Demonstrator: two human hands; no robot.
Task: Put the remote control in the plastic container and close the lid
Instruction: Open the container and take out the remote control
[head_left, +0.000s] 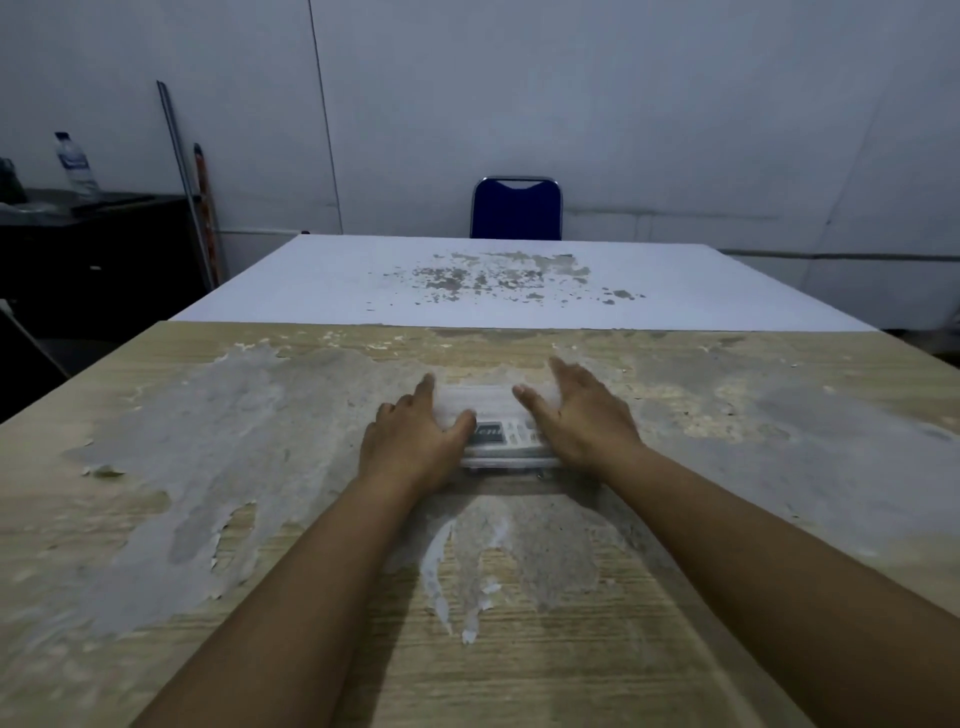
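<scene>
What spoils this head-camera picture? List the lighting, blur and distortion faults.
Head view: dim, bluish light throughout; motion blur smears the left hand and right hand over the clear plastic container, so its lid edges are hard to read; wide-angle distortion splays the worn wooden table edges outward; the blue chair and clear water bottle look soft and dark.

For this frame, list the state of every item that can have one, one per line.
plastic container: flat on the worn table, lid on top; whether latched, cannot tell
remote control: something with dark print shows through the lid; cannot tell for sure
left hand: on the container's left side, thumb over the lid
right hand: open, against its right side
water bottle: upright, capped
blue chair: empty
</scene>
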